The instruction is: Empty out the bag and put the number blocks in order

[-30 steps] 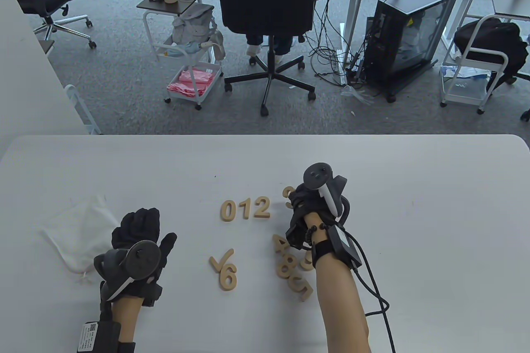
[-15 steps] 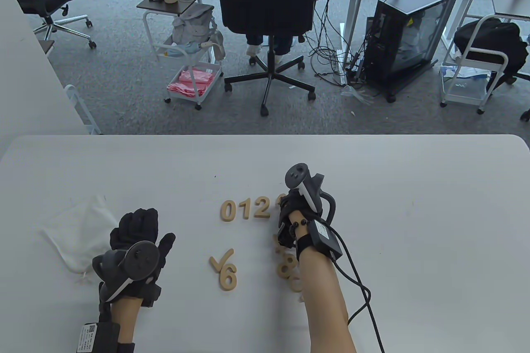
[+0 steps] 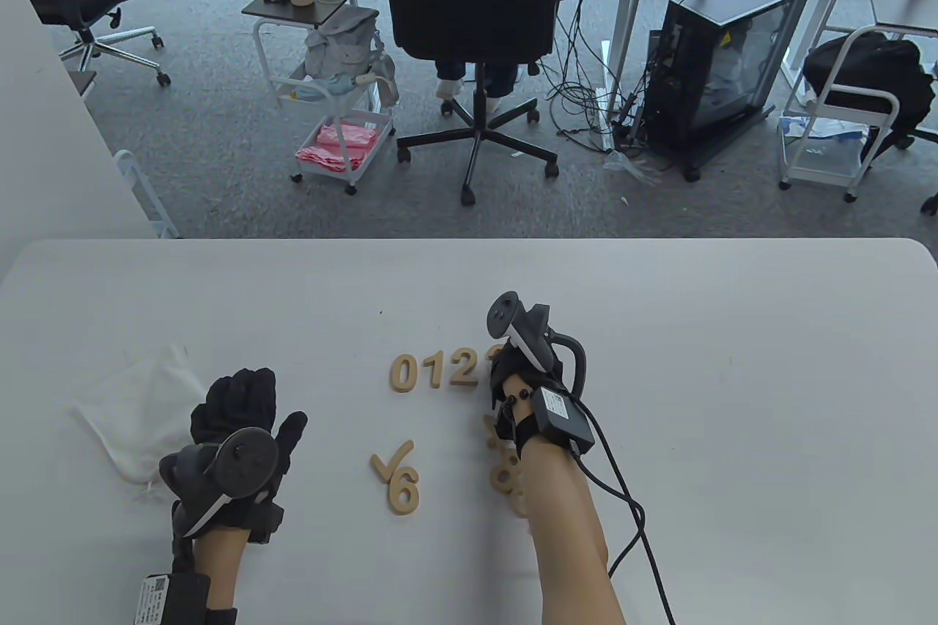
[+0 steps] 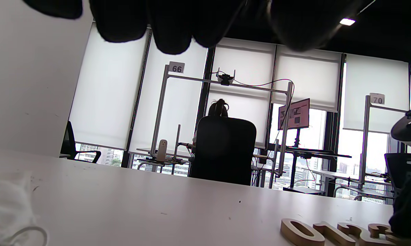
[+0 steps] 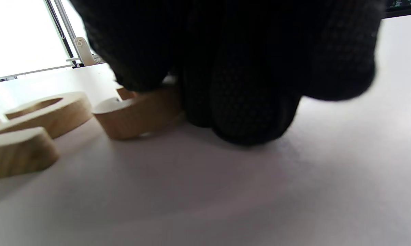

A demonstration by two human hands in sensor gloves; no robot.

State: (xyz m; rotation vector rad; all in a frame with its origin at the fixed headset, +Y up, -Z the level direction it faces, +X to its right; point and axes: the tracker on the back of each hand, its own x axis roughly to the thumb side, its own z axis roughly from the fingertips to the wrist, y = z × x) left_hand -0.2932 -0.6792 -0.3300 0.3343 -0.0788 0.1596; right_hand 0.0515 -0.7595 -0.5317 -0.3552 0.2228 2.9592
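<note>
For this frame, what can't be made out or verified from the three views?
- Block at the row's end: table view, mostly under the right hand; numeral unreadable.
- Loose blocks: table view, covered by the right forearm.
- Right hand's grip: right wrist view, glove fills the frame.
- Bag: contents not visible.

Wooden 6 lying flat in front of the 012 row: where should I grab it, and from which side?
Judging by its pose, come straight down on the flat wooden 6 block and pinch across its round lower loop, the widest part. Its right edge is bare white table; the wooden check-mark piece crowds its upper left, so avoid that corner.
</note>
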